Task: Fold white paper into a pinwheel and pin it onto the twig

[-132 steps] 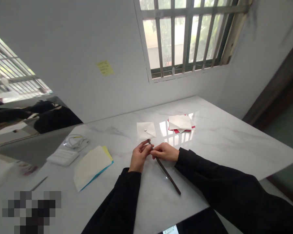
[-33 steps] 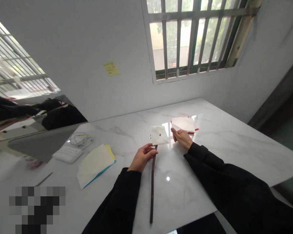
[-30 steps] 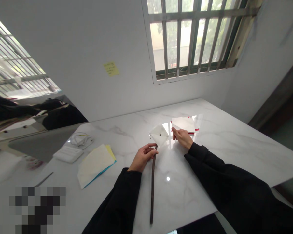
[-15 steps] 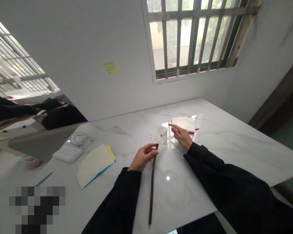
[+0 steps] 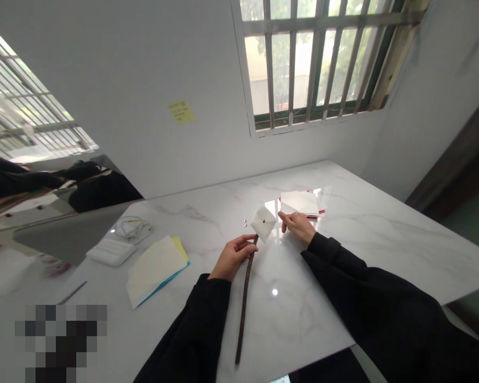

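Observation:
A white paper pinwheel with a small dark pin at its middle tops a long dark brown stick. My left hand pinches this stick between thumb and fingers just below the paper; the stick's lower end points toward me. Right of the pinwheel is my right hand, apart from it, with its index finger extended and the other fingers bent. I see nothing in that hand. Two tiny shiny pieces lie on the table left of the pinwheel.
White and red sheets lie stacked beyond my right hand. On the left are cream, yellow and blue sheets, a white box-like item, a coiled white cable and a thin grey tool. A marble-patterned table meets the wall.
The pinwheel's paper has turned about its pin. The stick's lower end has swung left. My right index finger has drawn down and bent slightly.

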A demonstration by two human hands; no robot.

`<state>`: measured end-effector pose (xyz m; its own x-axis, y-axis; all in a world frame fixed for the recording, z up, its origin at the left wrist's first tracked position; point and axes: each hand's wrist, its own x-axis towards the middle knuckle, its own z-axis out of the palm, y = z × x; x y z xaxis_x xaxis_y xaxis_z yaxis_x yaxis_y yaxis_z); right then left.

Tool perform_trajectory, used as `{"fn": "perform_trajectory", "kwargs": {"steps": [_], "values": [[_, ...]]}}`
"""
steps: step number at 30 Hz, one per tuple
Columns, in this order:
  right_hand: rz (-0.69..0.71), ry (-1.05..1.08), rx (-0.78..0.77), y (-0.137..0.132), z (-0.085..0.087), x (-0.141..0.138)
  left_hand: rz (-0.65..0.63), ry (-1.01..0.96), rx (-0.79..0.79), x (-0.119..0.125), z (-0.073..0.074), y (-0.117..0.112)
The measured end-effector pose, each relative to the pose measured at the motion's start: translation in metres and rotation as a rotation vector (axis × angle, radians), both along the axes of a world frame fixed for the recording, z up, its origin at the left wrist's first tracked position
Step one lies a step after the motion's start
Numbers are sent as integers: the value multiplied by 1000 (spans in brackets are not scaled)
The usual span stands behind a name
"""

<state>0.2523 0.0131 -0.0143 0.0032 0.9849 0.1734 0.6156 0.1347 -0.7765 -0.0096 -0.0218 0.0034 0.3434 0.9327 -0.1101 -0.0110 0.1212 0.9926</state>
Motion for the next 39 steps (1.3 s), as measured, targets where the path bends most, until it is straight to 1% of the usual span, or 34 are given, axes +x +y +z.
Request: {"fn": "perform_trajectory", "kwargs": {"steps": [3,8,10,12,14,16,17,20,23,26,28,31,33,36,38,39], "values": [[-5,15,15,-1,1,0,2,-8,-12,0,0,0],[-65,70,109,-2,5,-1,18,-6,-22,0,-1,1],[-65,116,98,-2,5,-2,47,-23,-28,0,-1,2],[-19,166,43,-1,4,-3,81,-44,-39,1,0,2],[83,176,-41,-2,2,-5,104,-57,-48,1,0,2],[172,130,-106,-3,1,-7,110,-59,-51,1,0,1],[189,94,-116,-3,1,-8,111,-60,-50,1,-1,1],[136,10,-60,-4,2,-8,110,-58,-44,1,-1,1],[88,2,15,-3,2,-6,108,-55,-49,1,0,1],[43,99,71,-2,1,-5,108,-55,-57,2,1,0],[29,207,59,-2,0,-5,107,-52,-60,2,2,0],[90,333,-52,-1,-3,-7,103,-54,-62,2,2,0],[164,352,-120,-1,-4,-8,101,-60,-59,2,1,0],[258,305,-162,-1,-4,-9,104,-68,-56,2,1,0],[263,245,-143,0,-3,-7,112,-72,-58,2,1,0],[245,219,-129,0,-2,-7,113,-72,-59,3,2,0]]}}
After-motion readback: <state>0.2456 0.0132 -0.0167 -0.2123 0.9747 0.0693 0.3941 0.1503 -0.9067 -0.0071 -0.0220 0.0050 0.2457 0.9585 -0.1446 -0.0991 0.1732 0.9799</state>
